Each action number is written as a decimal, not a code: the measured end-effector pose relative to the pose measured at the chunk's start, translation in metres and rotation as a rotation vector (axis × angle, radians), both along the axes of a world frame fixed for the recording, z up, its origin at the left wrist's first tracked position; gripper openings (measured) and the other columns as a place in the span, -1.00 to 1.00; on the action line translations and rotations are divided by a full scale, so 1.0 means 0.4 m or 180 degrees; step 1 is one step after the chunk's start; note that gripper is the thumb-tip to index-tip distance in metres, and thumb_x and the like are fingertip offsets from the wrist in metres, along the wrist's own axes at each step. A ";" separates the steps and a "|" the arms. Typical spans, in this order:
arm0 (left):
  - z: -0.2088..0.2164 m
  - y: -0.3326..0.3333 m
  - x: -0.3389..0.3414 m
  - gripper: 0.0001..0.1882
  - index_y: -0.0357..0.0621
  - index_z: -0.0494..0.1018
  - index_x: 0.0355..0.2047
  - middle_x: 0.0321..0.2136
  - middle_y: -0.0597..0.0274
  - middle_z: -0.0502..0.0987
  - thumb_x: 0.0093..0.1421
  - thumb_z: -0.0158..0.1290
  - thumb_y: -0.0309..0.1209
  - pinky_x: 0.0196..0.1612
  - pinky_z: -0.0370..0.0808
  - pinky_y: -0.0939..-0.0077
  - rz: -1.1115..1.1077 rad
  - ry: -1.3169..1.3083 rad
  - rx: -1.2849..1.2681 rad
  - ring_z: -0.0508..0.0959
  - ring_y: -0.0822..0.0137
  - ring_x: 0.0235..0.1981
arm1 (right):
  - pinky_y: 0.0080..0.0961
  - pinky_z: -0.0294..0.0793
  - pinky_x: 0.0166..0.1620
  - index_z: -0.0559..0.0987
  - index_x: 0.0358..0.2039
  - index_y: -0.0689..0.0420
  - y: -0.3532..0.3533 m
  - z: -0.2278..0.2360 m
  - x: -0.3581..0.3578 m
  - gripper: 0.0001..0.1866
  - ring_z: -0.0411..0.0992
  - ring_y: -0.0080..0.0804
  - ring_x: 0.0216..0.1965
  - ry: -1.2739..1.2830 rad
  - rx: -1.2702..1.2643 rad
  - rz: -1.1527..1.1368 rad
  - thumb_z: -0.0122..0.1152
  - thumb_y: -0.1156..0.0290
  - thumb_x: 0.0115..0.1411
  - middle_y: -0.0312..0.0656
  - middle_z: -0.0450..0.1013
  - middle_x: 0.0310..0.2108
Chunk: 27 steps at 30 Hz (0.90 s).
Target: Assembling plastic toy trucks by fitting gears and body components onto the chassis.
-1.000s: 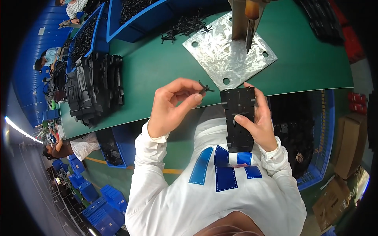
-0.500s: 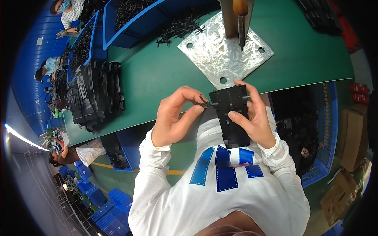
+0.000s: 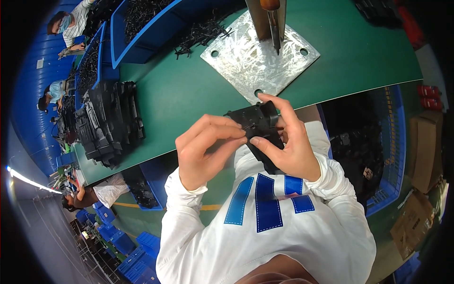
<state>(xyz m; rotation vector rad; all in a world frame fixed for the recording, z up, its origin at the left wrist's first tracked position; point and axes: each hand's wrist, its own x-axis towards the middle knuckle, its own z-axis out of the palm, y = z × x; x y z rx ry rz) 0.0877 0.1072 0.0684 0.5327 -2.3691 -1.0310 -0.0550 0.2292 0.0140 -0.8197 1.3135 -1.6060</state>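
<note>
A rectangular black plastic panel (image 3: 257, 118) with small raised features is tilted in front of me, just off the table's near edge. My right hand (image 3: 293, 149) grips it, thumb on its face and fingers around its far and right sides. At the panel's left edge, my left hand (image 3: 208, 149) pinches with thumb and fingertips. The thin, branching black plastic piece in that pinch is almost wholly hidden by the fingers. Beyond the panel lies a square metal plate (image 3: 260, 66) with corner holes, below a pointed tool (image 3: 275, 33) with a wooden handle.
On the green table (image 3: 165, 102), a stack of black panels (image 3: 111, 123) stands left. Loose thin black pieces (image 3: 203, 38) lie by a blue bin (image 3: 137, 52). A blue crate (image 3: 385, 203) of dark parts sits below the table at right. Other people work at far left.
My left hand has brought the thin black piece against the panel's left edge. My right hand has tilted the panel and shifted it slightly left. The whole view has shifted a little.
</note>
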 end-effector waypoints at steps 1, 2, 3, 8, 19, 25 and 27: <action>0.001 0.003 0.001 -0.78 -0.32 0.55 -0.41 -0.43 0.09 0.59 -0.12 0.29 -0.70 -0.38 0.54 0.53 0.0000 -0.0002 0.0008 0.61 0.27 -0.44 | -0.46 0.53 -0.16 0.23 0.20 0.22 0.000 0.005 0.000 -0.29 0.59 -0.28 -0.22 0.0073 0.0031 0.0007 0.27 0.66 0.02 0.00 0.53 -0.23; 0.001 0.007 0.001 -0.77 -0.31 0.55 -0.41 -0.43 0.09 0.59 -0.13 0.29 -0.72 -0.39 0.54 0.54 0.0048 0.0085 0.0013 0.61 0.28 -0.43 | -0.45 0.53 -0.17 0.24 0.19 0.22 0.000 0.008 0.000 -0.29 0.60 -0.24 -0.22 0.0145 0.0062 0.0014 0.27 0.66 0.01 0.01 0.53 -0.23; 0.001 0.009 0.002 -0.76 -0.31 0.55 -0.41 -0.42 0.08 0.60 -0.14 0.28 -0.74 -0.39 0.55 0.55 0.0096 0.0171 0.0013 0.62 0.30 -0.43 | -0.45 0.53 -0.17 0.24 0.19 0.22 -0.001 0.011 0.001 -0.29 0.60 -0.24 -0.22 0.0142 0.0064 0.0015 0.27 0.66 0.01 0.01 0.53 -0.23; -0.005 0.019 0.000 -0.75 -0.30 0.55 -0.42 -0.42 0.08 0.60 -0.15 0.28 -0.74 -0.39 0.55 0.53 0.0121 0.0221 0.0028 0.62 0.28 -0.42 | -0.41 0.54 -0.17 0.24 0.19 0.23 -0.002 0.020 0.007 -0.30 0.60 -0.18 -0.21 0.0206 0.0013 0.0083 0.25 0.67 0.01 0.04 0.52 -0.20; -0.003 0.025 -0.015 -0.69 -0.23 0.56 -0.42 -0.43 0.21 0.59 -0.24 0.30 -0.73 -0.36 0.48 0.44 0.0230 0.0156 -0.0836 0.53 0.20 -0.41 | -0.39 0.54 -0.18 0.22 0.19 0.23 -0.003 0.024 0.008 -0.32 0.59 -0.06 -0.20 0.0323 -0.0150 0.0150 0.21 0.68 0.04 0.07 0.50 -0.20; -0.002 0.039 -0.017 -0.65 -0.15 0.57 -0.41 -0.43 0.32 0.60 -0.27 0.32 -0.71 -0.29 0.44 0.48 0.0467 0.0123 -0.1421 0.48 0.23 -0.37 | -0.46 0.55 -0.16 0.21 0.18 0.21 0.000 0.029 0.007 -0.34 0.58 -0.22 -0.19 0.0315 -0.0157 0.0216 0.22 0.68 0.06 0.00 0.51 -0.18; -0.010 0.041 -0.016 -0.64 -0.12 0.58 -0.41 -0.43 0.34 0.60 -0.28 0.32 -0.71 -0.27 0.42 0.50 0.0521 0.0209 -0.1420 0.46 0.25 -0.36 | -0.55 0.56 -0.16 0.21 0.18 0.19 0.000 0.031 0.007 -0.33 0.57 -0.40 -0.19 0.0381 -0.0183 0.0211 0.24 0.68 0.06 -0.07 0.52 -0.16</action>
